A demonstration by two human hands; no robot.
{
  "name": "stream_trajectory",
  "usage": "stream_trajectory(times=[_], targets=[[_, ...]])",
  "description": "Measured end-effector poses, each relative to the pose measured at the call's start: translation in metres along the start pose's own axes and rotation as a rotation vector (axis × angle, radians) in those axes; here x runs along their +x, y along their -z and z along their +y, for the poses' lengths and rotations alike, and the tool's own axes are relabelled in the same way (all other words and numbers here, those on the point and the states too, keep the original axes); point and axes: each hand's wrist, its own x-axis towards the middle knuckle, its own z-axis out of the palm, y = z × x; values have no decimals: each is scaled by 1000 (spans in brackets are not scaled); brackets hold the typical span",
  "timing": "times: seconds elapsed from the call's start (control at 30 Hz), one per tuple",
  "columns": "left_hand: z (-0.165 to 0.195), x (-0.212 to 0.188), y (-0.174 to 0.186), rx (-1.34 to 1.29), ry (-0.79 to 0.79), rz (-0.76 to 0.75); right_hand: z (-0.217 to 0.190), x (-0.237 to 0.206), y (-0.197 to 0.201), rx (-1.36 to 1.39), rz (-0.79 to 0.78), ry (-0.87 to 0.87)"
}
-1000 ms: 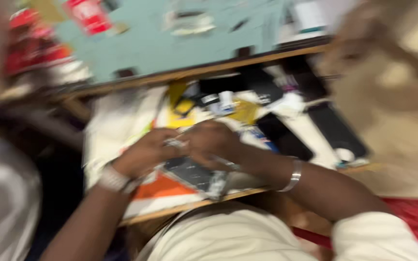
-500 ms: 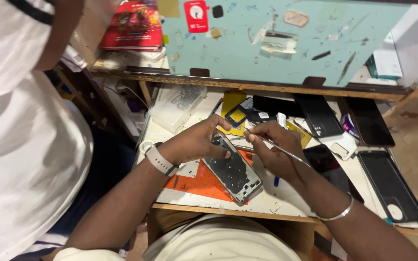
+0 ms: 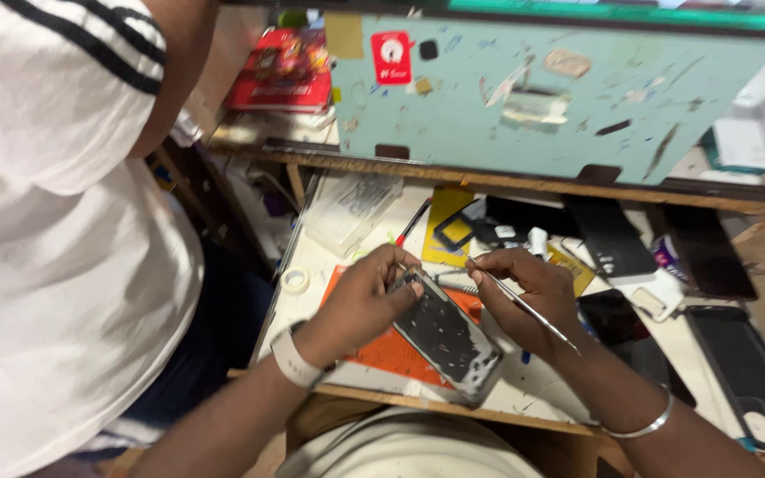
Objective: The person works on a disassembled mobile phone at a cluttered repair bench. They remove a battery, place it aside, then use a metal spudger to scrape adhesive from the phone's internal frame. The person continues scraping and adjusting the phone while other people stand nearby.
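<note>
Compared with a second ago the view is sharp rather than smeared, and it now looks further left, so the person in the white shirt (image 3: 55, 230) fills much more of the left side. The opened phone (image 3: 447, 335) now lies clear between the hands instead of half hidden under them. The right hand (image 3: 524, 296) has drawn its thin metal tool (image 3: 515, 301) in, tip at the phone's far end.

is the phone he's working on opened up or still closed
Opened up: the phone held by the left hand shows bare dark insides within its frame, while the right hand points a thin metal tool at it.
</note>
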Motion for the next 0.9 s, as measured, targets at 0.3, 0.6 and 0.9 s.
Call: stream_trajectory(times=[0.3, 0.6, 0.9], targets=[[-43, -64, -29, -91, 7, 243, 1, -24, -28, -56, -297, 245], [-37, -62, -26, -120, 87, 193, 16, -28, -36, -144, -346, 467], [-37, -63, -25, -97, 80, 184, 3, -26, -34, -121, -384, 376]])
